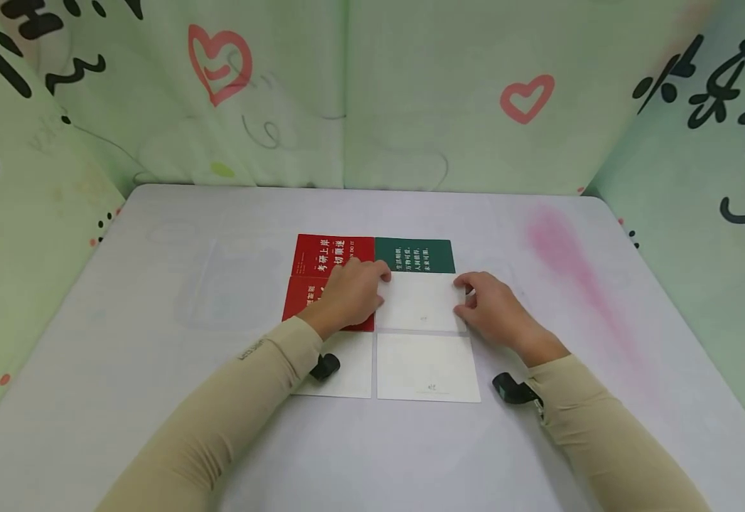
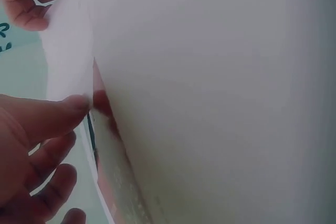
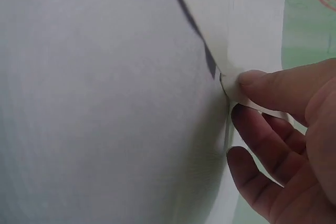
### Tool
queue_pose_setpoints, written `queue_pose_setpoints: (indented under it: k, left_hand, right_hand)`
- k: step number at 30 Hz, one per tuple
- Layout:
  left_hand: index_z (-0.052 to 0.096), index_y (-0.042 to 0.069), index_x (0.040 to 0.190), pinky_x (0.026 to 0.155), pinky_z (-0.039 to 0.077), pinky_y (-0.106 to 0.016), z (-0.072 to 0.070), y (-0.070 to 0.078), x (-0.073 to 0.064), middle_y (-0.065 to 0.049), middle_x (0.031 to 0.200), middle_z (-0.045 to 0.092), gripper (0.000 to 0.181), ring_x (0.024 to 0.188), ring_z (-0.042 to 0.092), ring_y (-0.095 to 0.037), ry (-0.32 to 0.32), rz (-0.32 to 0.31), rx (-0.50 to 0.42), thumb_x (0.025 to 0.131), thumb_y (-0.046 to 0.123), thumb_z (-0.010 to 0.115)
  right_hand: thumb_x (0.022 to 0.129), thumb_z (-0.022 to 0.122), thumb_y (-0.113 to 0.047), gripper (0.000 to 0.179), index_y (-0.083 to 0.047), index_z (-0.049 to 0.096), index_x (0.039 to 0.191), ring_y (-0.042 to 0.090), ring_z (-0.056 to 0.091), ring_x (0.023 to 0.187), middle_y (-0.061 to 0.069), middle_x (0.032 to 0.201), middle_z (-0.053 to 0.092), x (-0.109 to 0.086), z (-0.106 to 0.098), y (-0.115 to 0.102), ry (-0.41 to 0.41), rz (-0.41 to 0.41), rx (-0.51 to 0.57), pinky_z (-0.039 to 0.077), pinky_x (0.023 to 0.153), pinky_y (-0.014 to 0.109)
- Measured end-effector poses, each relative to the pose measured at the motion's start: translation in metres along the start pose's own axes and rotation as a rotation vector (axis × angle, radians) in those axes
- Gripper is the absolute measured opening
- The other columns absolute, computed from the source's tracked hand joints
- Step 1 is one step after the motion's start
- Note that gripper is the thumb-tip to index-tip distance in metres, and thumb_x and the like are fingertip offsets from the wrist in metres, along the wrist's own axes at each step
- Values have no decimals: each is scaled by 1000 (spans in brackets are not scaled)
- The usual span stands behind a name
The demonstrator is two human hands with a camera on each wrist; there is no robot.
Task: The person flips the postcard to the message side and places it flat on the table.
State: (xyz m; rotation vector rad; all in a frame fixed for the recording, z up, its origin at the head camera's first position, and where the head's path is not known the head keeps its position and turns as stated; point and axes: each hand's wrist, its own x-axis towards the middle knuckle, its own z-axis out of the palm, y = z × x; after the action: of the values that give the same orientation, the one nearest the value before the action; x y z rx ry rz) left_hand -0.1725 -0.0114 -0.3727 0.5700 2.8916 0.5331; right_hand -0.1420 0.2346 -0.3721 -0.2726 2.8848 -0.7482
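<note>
A white card [image 1: 420, 302] lies in the right column of a block of cards, just below a dark green card [image 1: 414, 256] with white writing. My left hand [image 1: 350, 295] holds its left edge, thumb and index finger at the card, while the palm covers part of two red cards [image 1: 362, 249]. In the left wrist view, the thumb [image 2: 76, 106] meets the card's edge. At the opposite edge, my right hand [image 1: 494, 306] pinches the card, thumb [image 3: 254, 80] on top and fingers under it in the right wrist view.
Nearer me lie another white card [image 1: 426, 366] and, partly under the left sleeve, a further white card [image 1: 350, 363]. The white table [image 1: 123, 341] has a pink stain [image 1: 564, 249] at right. Green cloth walls [image 1: 411, 92] with hearts and black writing stand around it.
</note>
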Motion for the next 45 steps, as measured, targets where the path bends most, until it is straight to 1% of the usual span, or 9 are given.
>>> queue_pose_setpoints:
  k: [6, 13, 18, 22, 32, 35, 38, 42, 45]
  left_hand:
    - [61, 15, 132, 95, 47, -42, 0, 1, -1, -7, 122, 64, 58, 113, 54, -25, -32, -9, -7, 80, 22, 86]
    - [61, 16, 132, 100, 44, -48, -4, 1, -3, -8, 125, 60, 58, 117, 50, -26, -44, -7, 46, 80, 23, 86]
    - [64, 19, 133, 99, 45, -47, -4, 1, -2, -8, 130, 56, 58, 121, 46, -25, -56, 23, 105, 80, 24, 86]
    - [68, 18, 132, 99, 45, -46, -4, 2, -2, -5, 128, 62, 52, 119, 49, -24, -98, 21, 75, 83, 22, 83]
    - [66, 17, 133, 99, 44, -46, -4, 1, -4, -4, 125, 65, 54, 116, 51, -24, -95, -10, 15, 82, 21, 83]
    - [65, 16, 133, 98, 45, -45, -6, -7, -6, -4, 125, 64, 52, 117, 52, -24, -76, -5, -72, 84, 22, 81]
    - [64, 16, 134, 94, 51, -42, -16, -22, -13, -5, 127, 62, 53, 121, 51, -24, -48, -8, -141, 84, 24, 82]
    - [61, 13, 136, 88, 55, -44, -36, -46, -27, -8, 131, 59, 60, 126, 47, -28, -39, -12, -122, 82, 25, 84]
    - [61, 10, 136, 91, 53, -47, -44, -65, -38, -10, 130, 60, 59, 124, 47, -30, -63, -2, -88, 83, 24, 83]
  right_hand:
    - [93, 70, -7, 43, 5, 53, 131, 31, 55, 97, 20, 116, 55, 0, 1, -3, -40, 0, -53, 51, 86, 44]
    - [93, 70, -7, 43, 5, 54, 131, 30, 54, 95, 20, 112, 55, 3, 0, -7, -62, -11, -100, 49, 84, 43]
    - [94, 70, -10, 46, 3, 53, 135, 36, 54, 113, 23, 128, 53, 4, -2, -7, -70, -10, -159, 46, 98, 51]
    - [94, 68, -10, 45, 4, 55, 135, 40, 49, 124, 22, 133, 56, 5, -2, -6, -85, -25, -169, 39, 105, 55]
    - [95, 65, -9, 42, 5, 55, 133, 40, 51, 120, 19, 126, 62, 6, -2, -6, -94, -41, -162, 41, 103, 54]
    - [96, 63, -9, 40, 5, 56, 132, 39, 51, 121, 20, 127, 61, 5, -2, -10, -91, -65, -149, 40, 103, 54]
    - [96, 64, -11, 39, 4, 57, 132, 38, 52, 118, 21, 129, 59, 6, -2, -18, -82, -105, -141, 43, 101, 52]
    - [94, 70, -17, 43, 2, 59, 132, 37, 53, 119, 20, 131, 59, 8, 1, -36, -76, -175, -146, 44, 101, 51]
    - [92, 74, -22, 48, -1, 60, 133, 36, 52, 122, 17, 131, 60, 11, 6, -52, -87, -229, -166, 44, 101, 51]
